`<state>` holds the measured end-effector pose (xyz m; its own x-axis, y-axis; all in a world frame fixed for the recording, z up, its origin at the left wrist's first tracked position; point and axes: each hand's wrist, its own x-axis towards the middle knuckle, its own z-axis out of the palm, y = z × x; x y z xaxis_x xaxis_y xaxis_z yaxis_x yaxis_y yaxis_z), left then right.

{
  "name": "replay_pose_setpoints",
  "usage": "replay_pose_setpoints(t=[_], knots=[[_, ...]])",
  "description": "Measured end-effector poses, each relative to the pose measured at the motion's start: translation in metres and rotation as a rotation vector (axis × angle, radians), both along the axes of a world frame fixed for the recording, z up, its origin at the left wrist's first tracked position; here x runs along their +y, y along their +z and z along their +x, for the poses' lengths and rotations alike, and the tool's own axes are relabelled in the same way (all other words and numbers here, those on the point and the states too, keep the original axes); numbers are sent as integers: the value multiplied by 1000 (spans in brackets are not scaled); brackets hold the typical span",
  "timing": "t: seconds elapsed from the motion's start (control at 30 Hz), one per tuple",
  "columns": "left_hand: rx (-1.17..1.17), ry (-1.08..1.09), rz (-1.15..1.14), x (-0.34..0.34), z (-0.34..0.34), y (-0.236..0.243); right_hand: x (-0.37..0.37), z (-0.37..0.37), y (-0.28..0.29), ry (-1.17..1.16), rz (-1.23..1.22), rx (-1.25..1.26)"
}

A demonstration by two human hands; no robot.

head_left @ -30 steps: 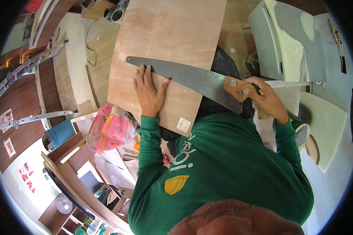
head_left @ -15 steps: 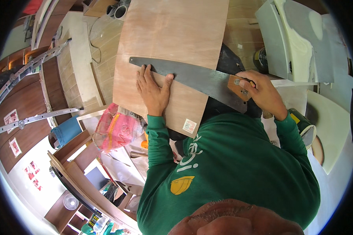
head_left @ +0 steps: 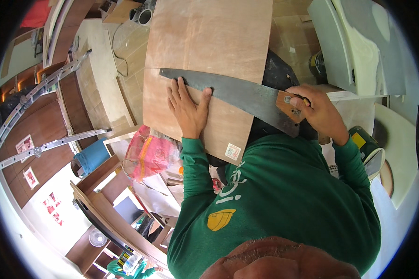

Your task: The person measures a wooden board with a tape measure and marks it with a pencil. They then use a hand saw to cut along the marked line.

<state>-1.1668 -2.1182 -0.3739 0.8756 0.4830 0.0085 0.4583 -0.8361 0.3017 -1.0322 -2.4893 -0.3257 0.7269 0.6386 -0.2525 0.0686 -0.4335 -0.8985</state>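
A large plywood sheet [head_left: 209,37] lies in front of me, with a small square sticker near its near right corner. Across it rests a handsaw [head_left: 242,93], its grey blade lying flat and its tip toward the left edge. My right hand [head_left: 321,109] grips the saw's wooden handle [head_left: 291,108] past the sheet's right edge. On the near part of the sheet my left hand [head_left: 189,109] lies flat, fingers spread, with fingertips at the blade's near edge. A thin line runs across the wood from the left edge beside the saw tip.
An aluminium ladder [head_left: 56,144] stands at the left. Beside my left forearm sits a pink plastic sack [head_left: 149,153]. At the right are a white panel-like piece [head_left: 333,42] and a dark green container [head_left: 365,144]. Another person's green sleeve [head_left: 116,268] shows at the lower left.
The whole view has shifted slightly, so the scene sits a little further right. Both hands and the saw keep about the same place on the plywood sheet.
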Motion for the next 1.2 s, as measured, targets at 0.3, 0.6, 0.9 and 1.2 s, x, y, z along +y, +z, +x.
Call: replay_pose_setpoints(t=[0.3,0.6,0.9,1.2], knots=[[11,-2,-13,-1,-3,0,1,2,-1,-1,-60,2],[24,2,-16,0,-2,-1,-2,-1,-7,-4,-56,-59],[32,-1,-2,2,-1,-1,2,10,13,50,-113,96],[34,-17,-18,4,-1,-1,5,27,11,133,-49,13]])
